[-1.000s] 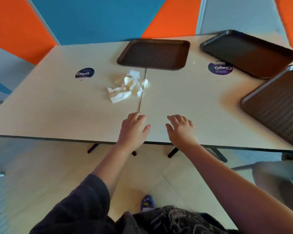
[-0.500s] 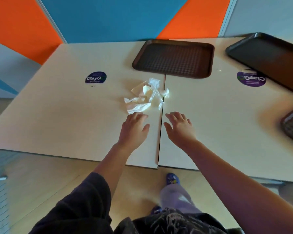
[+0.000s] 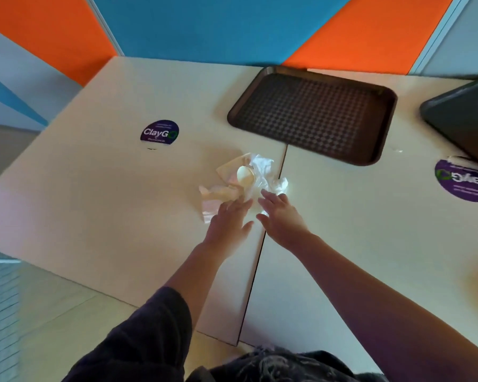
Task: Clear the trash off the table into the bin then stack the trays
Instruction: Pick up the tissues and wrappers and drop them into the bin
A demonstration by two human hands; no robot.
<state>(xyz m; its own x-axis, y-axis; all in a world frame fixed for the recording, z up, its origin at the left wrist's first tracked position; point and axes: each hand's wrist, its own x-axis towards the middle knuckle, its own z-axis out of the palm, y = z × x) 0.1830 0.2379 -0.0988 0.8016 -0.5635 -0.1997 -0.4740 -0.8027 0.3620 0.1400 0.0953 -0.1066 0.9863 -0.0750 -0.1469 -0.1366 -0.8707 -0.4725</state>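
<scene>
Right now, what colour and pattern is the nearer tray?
Dark brown tray with a waffle-grid texture, in the head view.

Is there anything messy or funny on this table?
Yes. A heap of crumpled wrappers and napkins lies loose on the table, not on the brown tray behind it. A few white crumbs sit right of that tray. Both hands reach for the heap.

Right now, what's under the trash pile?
The trash pile lies on the table, straddling the seam between its two tops. Whatever is beneath the crumpled wrappers is covered; both hands' fingertips overlap its near edge.
</scene>
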